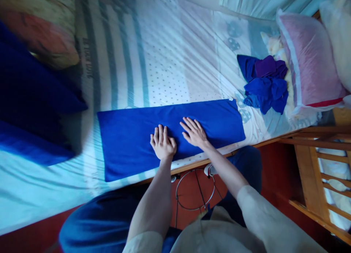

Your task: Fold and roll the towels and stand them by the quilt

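Note:
A long blue cloth [128,136] lies spread flat along the near edge of the bed, a small white tag at its far right corner. Resting palm down on its middle is my left hand [162,143], fingers stretched out and pointing away from me. Just to the right, my right hand [193,131] lies flat on the same cloth, its fingers spread toward the upper left. Neither hand grips anything. Wrinkles run in the cloth around the right hand.
Crumpled blue and purple cloths [265,83] lie on the bed [170,77] at the right, beside a pink pillow [315,59]. Dark blue fabric [30,99] and a patterned cushion [41,33] are at the left. Below my arms stands a round wire frame [177,198] on the red floor.

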`<state>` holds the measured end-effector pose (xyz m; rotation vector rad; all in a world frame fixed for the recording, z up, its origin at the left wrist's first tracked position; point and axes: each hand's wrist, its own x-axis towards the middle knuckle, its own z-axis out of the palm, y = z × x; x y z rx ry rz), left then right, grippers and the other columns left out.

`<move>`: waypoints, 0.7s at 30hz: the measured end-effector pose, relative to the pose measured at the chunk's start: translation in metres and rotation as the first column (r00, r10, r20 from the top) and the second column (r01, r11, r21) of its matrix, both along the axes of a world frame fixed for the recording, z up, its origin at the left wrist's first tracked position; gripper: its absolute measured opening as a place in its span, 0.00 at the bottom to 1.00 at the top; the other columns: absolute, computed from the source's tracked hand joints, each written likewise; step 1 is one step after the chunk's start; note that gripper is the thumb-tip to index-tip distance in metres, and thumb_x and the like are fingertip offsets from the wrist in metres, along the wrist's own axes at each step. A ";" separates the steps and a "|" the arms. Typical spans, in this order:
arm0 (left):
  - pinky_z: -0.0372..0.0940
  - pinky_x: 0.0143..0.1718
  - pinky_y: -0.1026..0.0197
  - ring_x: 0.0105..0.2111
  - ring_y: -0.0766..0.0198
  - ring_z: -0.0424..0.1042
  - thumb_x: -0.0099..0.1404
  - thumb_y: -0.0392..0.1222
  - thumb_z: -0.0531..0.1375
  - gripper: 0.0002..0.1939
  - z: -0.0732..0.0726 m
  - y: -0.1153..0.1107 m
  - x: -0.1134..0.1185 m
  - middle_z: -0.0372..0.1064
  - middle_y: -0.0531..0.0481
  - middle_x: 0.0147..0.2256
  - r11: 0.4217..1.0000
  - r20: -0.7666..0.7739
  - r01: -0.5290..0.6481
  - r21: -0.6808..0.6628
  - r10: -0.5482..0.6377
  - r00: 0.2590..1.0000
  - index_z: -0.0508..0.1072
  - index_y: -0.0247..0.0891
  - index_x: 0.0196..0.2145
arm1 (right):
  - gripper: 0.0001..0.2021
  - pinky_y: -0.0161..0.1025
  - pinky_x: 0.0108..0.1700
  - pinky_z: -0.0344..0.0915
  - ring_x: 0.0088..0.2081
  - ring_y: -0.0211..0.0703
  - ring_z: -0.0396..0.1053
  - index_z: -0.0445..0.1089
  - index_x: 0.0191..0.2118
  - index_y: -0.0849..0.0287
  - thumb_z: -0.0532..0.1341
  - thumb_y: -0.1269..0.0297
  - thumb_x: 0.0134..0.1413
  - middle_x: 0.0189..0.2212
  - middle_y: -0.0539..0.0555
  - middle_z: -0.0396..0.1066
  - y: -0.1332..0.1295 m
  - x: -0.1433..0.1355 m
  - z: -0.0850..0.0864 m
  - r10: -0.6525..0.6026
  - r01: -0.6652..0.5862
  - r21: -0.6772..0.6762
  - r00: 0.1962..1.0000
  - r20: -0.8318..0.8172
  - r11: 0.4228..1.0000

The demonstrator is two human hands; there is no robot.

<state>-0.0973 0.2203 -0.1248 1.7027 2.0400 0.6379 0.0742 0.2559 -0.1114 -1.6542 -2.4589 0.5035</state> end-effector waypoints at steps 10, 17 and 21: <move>0.41 0.72 0.37 0.73 0.49 0.49 0.67 0.41 0.50 0.33 0.000 0.001 0.000 0.56 0.37 0.70 1.000 -0.008 -0.008 -0.028 0.008 1.000 0.65 0.34 0.68 | 0.31 0.54 0.76 0.41 0.76 0.49 0.44 0.49 0.75 0.65 0.45 0.57 0.74 0.75 0.60 0.47 0.063 0.150 -0.012 -0.376 0.371 0.061 0.913 0.158 0.927; 0.38 0.73 0.36 0.74 0.48 0.47 0.67 0.41 0.51 0.34 0.002 0.002 0.000 0.54 0.38 0.71 0.998 0.006 -0.002 -0.069 0.002 1.000 0.63 0.35 0.69 | 0.33 0.56 0.75 0.46 0.76 0.49 0.44 0.45 0.76 0.67 0.40 0.54 0.74 0.75 0.65 0.45 0.086 0.219 -0.024 -0.460 0.450 0.095 0.859 0.225 0.888; 0.37 0.73 0.37 0.74 0.49 0.46 0.67 0.41 0.50 0.34 0.003 0.003 -0.001 0.53 0.39 0.72 0.996 0.021 -0.002 -0.084 0.004 1.000 0.62 0.35 0.70 | 0.34 0.58 0.74 0.47 0.76 0.51 0.43 0.44 0.76 0.67 0.37 0.52 0.74 0.75 0.66 0.45 0.089 0.223 -0.024 -0.490 0.478 0.108 0.842 0.226 0.872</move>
